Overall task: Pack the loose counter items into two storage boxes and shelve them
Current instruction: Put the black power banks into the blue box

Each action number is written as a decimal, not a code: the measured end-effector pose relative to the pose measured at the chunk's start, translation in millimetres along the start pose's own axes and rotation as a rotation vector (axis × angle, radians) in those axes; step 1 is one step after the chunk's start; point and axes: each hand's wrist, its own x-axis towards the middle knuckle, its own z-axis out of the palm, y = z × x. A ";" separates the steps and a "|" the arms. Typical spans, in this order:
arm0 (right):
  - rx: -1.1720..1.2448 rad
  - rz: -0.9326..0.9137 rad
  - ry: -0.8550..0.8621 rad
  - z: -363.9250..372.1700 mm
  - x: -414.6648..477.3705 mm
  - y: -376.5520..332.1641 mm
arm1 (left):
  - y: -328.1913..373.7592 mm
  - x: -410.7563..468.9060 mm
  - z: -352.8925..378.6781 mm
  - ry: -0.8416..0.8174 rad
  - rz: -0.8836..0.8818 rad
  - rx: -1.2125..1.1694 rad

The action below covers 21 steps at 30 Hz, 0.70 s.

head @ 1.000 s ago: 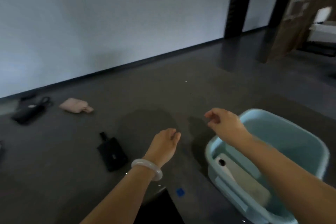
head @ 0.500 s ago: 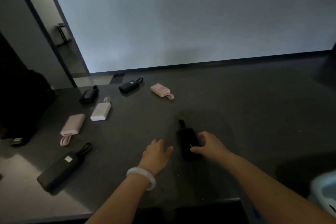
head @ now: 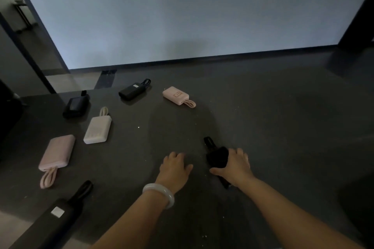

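Head view. Dark counter (head: 263, 123), pale wall behind, dim light.

Power banks on the counter: seven counted.
- Black, four. One under the right hand (head: 235, 164): call it the near black power bank (head: 216, 157), strap loop pointing away and left. A far black power bank (head: 132, 91) lies close to the back edge. Another black one (head: 75, 104) sits at the far left. A long black power bank (head: 54, 218) with a pale label lies at the near left corner.
- Pink, two. A small pink one (head: 178, 96) at the back, right of the far black one, and a larger pink one (head: 57, 152) on the left with its cable loop toward the viewer.
- Cream, one (head: 98, 129), between the far-left black one and the larger pink one.

Hands: two. The right hand grips the near black power bank, thumb on its near side, fingers curled over its right edge. Whether it is lifted off the counter, cannot tell. The left hand (head: 175, 168) rests on the counter just left of it, apart, fingers loosely bent, holding nothing. One white bangle (head: 159, 192) on the left wrist.
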 end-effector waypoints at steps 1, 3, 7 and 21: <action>0.010 -0.031 -0.015 1.6 3.0 -1.1 | -1.9 5.1 1.0 0.008 0.013 0.010; 0.022 -0.091 -0.054 2.5 8.9 -4.4 | -3.0 15.7 2.2 0.031 0.032 0.018; 0.011 -0.177 -0.094 4.1 23.8 -11.5 | 0.0 28.7 1.1 0.044 0.026 -0.005; -0.121 -0.455 -0.192 52.5 40.6 -125.7 | -81.5 -29.0 -30.7 0.244 -0.255 -0.043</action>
